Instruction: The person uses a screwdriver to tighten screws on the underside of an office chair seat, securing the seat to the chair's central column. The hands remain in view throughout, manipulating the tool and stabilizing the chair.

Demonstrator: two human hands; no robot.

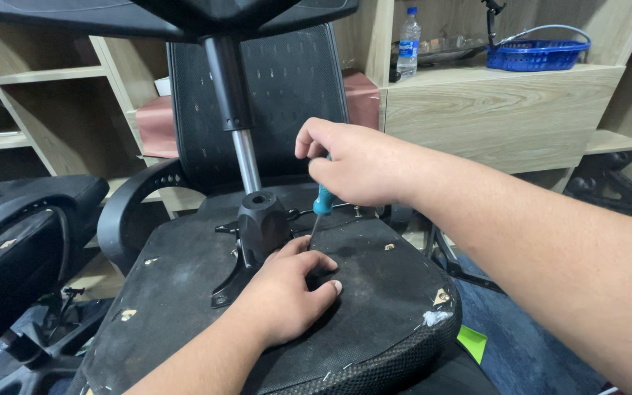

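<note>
An office chair lies upside down in the middle of the frame, its seat underside [184,292] turned up so the fittings under it can be reached. The black mechanism [261,227] bolted to the seat stands at centre, and the gas lift column [235,124] rises from it toward the chair base [162,14] along the top edge.

The right hand [356,164] is closed around the blue handle of a screwdriver [321,205], a little right of centre. The tool is held nearly upright, tip down, so the thin shaft meets the seat underside just right of the mechanism; the exact screw under the tip is hidden by the fingers of the other hand.

The left hand [287,292] lies flat, fingers spread and pressed on the seat underside beside the tip. It grips nothing and seems to steady the seat against the push of the tool.

Behind, the chair back [287,95] stands upright against wooden shelves. A water bottle [408,44] and a blue basket [539,51] sit on the shelf at the upper right. Another black chair [16,227] fills the left edge.
</note>
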